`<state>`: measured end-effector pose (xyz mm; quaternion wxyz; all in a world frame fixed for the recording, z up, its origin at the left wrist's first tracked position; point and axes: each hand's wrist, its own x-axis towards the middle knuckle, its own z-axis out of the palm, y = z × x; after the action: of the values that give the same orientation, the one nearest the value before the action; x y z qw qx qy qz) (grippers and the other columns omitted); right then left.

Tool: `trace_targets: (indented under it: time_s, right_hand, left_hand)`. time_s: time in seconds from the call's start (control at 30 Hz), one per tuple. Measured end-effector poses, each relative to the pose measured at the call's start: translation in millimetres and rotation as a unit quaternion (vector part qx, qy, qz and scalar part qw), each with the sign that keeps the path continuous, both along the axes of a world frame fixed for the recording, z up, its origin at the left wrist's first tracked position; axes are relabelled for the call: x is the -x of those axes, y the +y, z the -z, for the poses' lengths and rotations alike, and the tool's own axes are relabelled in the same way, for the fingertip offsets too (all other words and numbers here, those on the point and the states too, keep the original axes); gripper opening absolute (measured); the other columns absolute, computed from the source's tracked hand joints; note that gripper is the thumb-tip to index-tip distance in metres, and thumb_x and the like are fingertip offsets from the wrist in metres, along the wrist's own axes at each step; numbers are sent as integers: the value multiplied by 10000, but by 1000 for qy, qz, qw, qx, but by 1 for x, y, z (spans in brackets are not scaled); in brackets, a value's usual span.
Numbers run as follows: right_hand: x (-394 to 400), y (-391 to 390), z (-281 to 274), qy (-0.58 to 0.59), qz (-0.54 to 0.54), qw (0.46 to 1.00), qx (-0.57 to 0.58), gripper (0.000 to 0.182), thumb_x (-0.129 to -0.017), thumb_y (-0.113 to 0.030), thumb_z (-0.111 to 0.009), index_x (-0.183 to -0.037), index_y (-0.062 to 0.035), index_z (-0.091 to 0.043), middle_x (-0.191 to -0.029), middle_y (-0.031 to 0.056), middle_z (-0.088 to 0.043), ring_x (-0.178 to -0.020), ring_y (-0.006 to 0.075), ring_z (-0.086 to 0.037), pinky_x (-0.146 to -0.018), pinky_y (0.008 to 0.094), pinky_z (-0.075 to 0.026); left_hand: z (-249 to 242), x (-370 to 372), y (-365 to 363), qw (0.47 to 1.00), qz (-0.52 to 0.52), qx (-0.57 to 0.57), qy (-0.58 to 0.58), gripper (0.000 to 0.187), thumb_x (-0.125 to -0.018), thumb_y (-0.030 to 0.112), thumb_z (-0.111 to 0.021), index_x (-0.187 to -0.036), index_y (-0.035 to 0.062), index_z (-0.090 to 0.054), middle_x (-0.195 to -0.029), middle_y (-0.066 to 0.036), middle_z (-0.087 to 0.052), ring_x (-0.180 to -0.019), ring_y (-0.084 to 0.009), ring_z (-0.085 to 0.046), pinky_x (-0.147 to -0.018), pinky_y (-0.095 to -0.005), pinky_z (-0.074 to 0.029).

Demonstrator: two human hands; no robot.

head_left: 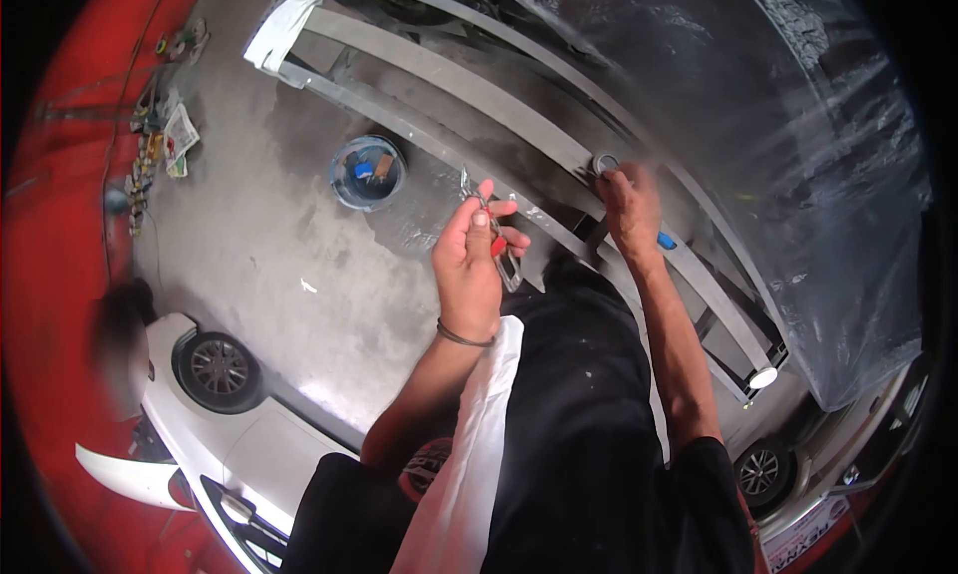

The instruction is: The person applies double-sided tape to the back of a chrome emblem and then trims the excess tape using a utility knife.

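Nearest, a white strip hangs beside the left forearm. The left hand is raised palm inward, its grip closed around a metal tool with red parts; the tool's long axis slants from upper left to lower right across the fingers. The right hand reaches farther forward, arm nearly straight, wrist bent, with a narrow grip: thumb and fingertips pinch the near edge of a ring. The ring lies just beyond those fingertips, over the middle rail, its open face towards the camera; the right hand is much the nearer, the left well apart. The rail runs lengthwise from upper left to lower right. Past the left hand, a bucket stands on the floor; beyond the rails spreads plastic sheeting.
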<state>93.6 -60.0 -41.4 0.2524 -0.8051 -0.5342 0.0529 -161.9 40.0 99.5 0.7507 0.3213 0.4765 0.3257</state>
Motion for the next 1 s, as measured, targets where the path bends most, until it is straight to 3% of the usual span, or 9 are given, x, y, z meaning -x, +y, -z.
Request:
trace_targets:
  time_s: [0.27,0.4,0.47,0.5,0.63,0.67,0.77,0.9,1.0]
  right_hand:
    - [8,-2,1,-99,23,994,47,227,-946,-216,-842,-1143,-135,-764,-1207,82,-694,-1108,348,-661,-921,499,-525]
    - [19,0,-19,-116,27,992,50,241,-955,-199,-834,-1176,-133,-764,-1229,82,-695,-1107,354,-656,-925,506,-520]
    - [34,4,-48,-37,44,998,7,235,-978,-165,-815,-1204,-115,-772,-1210,103,-708,-1084,369,-674,-917,510,-534]
    - [48,8,-73,86,60,995,-6,204,-1021,-153,-799,-1211,-78,-787,-1137,129,-742,-1010,311,-710,-895,443,-552]
    - [85,8,-135,392,38,919,-12,200,-1051,-164,-798,-1209,-41,-807,-1084,108,-773,-939,227,-739,-815,363,-562]
    - [90,10,-148,411,24,911,-4,215,-1045,-175,-812,-1213,-42,-807,-1089,95,-777,-957,221,-744,-818,359,-564]
    - [91,12,-164,398,-21,917,0,255,-1011,-194,-855,-1207,-37,-806,-1089,83,-786,-982,215,-758,-818,342,-568]
    - [89,-3,-159,384,-28,923,-21,244,-994,-167,-852,-1182,-25,-791,-1033,118,-785,-949,271,-760,-796,380,-574]
    - [86,-20,-158,366,-29,930,24,184,-1002,-147,-825,-1120,-15,-775,-1003,135,-775,-925,310,-747,-798,397,-574]
  left_hand:
    - [-4,10,-1,999,24,-27,9,516,-1228,159,-454,-1681,-86,-409,-1407,-190,-684,-1027,-200,-738,-933,-354,-615]
    - [-4,9,-1,999,31,-2,4,452,-1211,140,-523,-1596,-98,-506,-1389,-173,-690,-1063,-218,-757,-958,-359,-625]
    - [-2,7,0,999,36,10,1,419,-1200,127,-557,-1551,-102,-551,-1382,-168,-692,-1082,-225,-765,-970,-363,-627]
    - [-2,6,-1,1000,18,15,-16,375,-1185,112,-591,-1497,-96,-589,-1357,-158,-701,-1101,-231,-768,-979,-365,-628]
    - [1,-2,-6,999,0,33,-33,264,-1154,84,-654,-1371,-66,-662,-1283,-128,-730,-1150,-234,-769,-1008,-357,-620]
    - [-3,-8,-9,998,-15,33,-51,198,-1138,71,-673,-1282,-61,-704,-1212,-102,-768,-1110,-163,-755,-984,-297,-595]
    - [3,-11,-16,995,0,32,-98,182,-1129,70,-690,-1258,-57,-710,-1208,-96,-765,-1121,-143,-733,-998,-288,-580]
    - [0,-15,-30,993,9,64,-99,175,-1117,71,-714,-1242,-51,-709,-1192,-85,-763,-1104,-125,-715,-986,-274,-569]
    - [4,-14,-41,996,72,46,-32,158,-1112,85,-733,-1206,-41,-712,-1182,-74,-767,-1067,-106,-707,-953,-265,-565]
